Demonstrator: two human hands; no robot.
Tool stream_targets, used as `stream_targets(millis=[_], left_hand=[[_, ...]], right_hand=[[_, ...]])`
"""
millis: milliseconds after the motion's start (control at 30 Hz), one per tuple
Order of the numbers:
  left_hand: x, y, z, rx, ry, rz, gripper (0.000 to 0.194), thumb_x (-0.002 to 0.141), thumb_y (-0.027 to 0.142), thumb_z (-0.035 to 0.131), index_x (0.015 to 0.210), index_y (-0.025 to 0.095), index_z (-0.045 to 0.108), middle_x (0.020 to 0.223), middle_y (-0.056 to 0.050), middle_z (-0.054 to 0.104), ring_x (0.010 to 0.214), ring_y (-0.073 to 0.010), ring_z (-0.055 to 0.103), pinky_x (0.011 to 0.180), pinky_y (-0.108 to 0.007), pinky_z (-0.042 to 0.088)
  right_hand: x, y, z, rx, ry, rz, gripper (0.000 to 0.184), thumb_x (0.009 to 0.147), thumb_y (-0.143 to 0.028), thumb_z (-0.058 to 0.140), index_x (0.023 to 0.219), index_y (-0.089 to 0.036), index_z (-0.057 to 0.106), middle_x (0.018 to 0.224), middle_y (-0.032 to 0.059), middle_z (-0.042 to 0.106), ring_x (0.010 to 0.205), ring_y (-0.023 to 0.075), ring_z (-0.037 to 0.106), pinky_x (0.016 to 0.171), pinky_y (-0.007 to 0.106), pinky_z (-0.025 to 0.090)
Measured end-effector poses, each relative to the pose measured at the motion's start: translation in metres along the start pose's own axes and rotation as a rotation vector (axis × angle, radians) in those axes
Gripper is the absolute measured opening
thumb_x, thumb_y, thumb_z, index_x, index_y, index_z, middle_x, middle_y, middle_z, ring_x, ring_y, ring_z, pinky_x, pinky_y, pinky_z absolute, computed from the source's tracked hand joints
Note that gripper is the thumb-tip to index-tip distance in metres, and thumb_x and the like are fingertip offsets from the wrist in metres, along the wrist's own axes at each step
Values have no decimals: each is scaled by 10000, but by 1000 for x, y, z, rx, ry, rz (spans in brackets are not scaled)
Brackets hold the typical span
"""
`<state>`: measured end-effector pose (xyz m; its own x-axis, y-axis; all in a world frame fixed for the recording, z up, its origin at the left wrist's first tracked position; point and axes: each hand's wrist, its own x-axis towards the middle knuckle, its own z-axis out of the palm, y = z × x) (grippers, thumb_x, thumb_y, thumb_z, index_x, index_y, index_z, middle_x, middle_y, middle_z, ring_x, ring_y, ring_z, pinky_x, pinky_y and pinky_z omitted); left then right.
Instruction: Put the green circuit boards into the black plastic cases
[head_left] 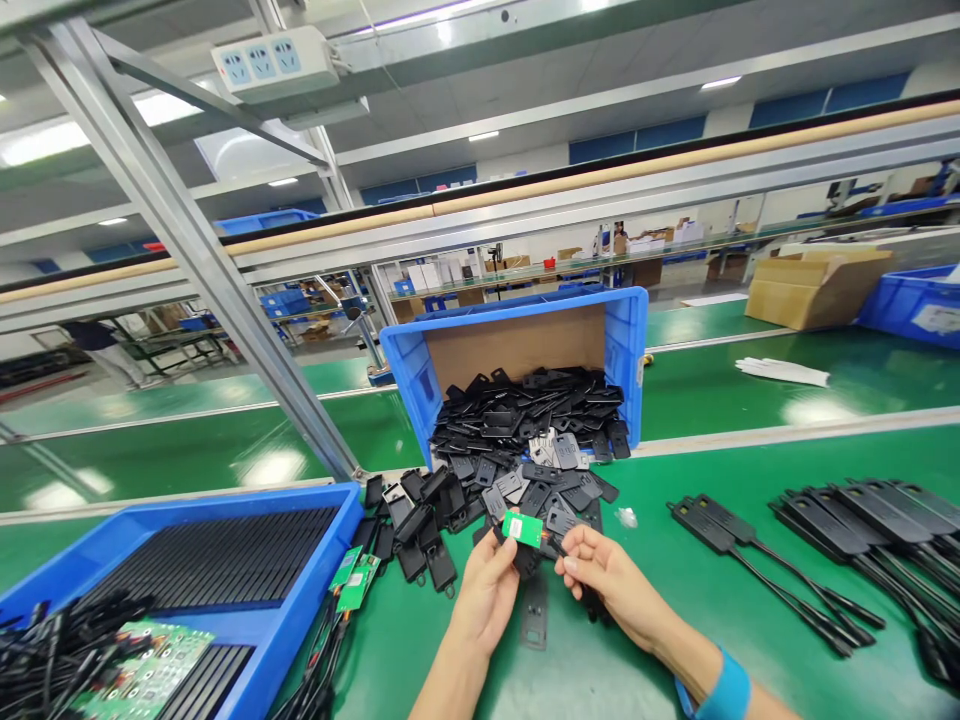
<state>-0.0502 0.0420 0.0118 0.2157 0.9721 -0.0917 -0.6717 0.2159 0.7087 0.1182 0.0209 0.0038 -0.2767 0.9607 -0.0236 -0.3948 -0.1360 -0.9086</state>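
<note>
A small green circuit board [523, 528] with a white label is pinched between the thumb and fingers of my left hand [487, 585]. Its wired end points right, where my right hand [600, 570], with a blue band at the wrist, has its fingers closed on the board's black cable [556, 545]. Below the hands a flat black plastic cover [534, 612] lies on the green table. Just beyond them, loose black covers [540, 492] spill from a tipped blue crate [636, 370]. Black open housings [427, 510] are heaped to the left.
A blue tray [300, 580] at left holds black strips, cables and boards. Wired green boards [356, 582] lie beside it. Cased units with cables [847, 525] lie at right. A white glove [782, 372] and cardboard box [817, 288] are farther back. A metal post [202, 250] rises at left.
</note>
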Motion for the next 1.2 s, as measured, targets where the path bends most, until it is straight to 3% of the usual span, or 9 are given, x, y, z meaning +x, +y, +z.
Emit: stream_targets(millis=[233, 467, 600, 800, 900, 1067, 1200], left_hand=[[-3, -3, 1, 34, 14, -1, 419, 673, 128, 742, 1071, 198, 632, 937, -33, 678, 830, -119, 616, 779, -228, 455], [-7, -2, 9, 52, 1, -49, 382, 670, 223, 756, 1027, 169, 632, 1007, -80, 681, 872, -170, 639, 789, -268, 480], [-8, 0, 13, 63, -11, -34, 460, 661, 193, 759, 1095, 190, 603, 1004, -73, 685, 852, -167, 644, 753, -256, 488], [-9, 0, 14, 106, -29, -47, 569, 640, 148, 765, 1170, 189, 563, 1095, -113, 658, 968, -202, 623, 839, -284, 464], [-10, -1, 14, 114, -50, -41, 573, 655, 138, 751, 1188, 188, 544, 1095, -115, 656, 1023, -216, 605, 882, -303, 452], [-12, 0, 16, 154, -50, -65, 558, 705, 147, 712, 1217, 218, 504, 1162, -111, 625, 974, -210, 624, 790, -292, 490], [-11, -3, 15, 130, -53, -55, 486, 724, 171, 699, 1177, 206, 526, 1103, -114, 655, 968, -222, 628, 822, -332, 481]], right_hand=[[-1, -4, -1, -120, 62, -33, 291, 773, -434, 638, 787, -169, 518, 701, 8, 622, 570, 91, 497, 507, 201, 370], [-6, -21, -11, -603, 149, -361, 169, 771, -356, 635, 751, -189, 623, 757, 34, 644, 734, 178, 585, 699, 292, 460], [-8, -26, -17, -871, 90, -508, 116, 826, -284, 577, 804, -226, 675, 802, 51, 674, 777, 207, 602, 720, 322, 471], [-9, -22, -23, -1029, -22, -641, 224, 874, -236, 513, 1018, -268, 681, 862, 59, 689, 795, 213, 599, 719, 355, 475], [-7, -20, -23, -1074, -59, -677, 248, 891, -221, 487, 1045, -271, 675, 877, 62, 685, 797, 205, 592, 708, 350, 470], [-7, -18, -24, -1101, -63, -678, 256, 901, -220, 474, 1059, -274, 669, 881, 61, 681, 797, 202, 581, 715, 353, 459], [-7, -16, -23, -1115, -68, -654, 268, 907, -235, 460, 1075, -279, 665, 895, 62, 681, 801, 202, 577, 719, 348, 457]])
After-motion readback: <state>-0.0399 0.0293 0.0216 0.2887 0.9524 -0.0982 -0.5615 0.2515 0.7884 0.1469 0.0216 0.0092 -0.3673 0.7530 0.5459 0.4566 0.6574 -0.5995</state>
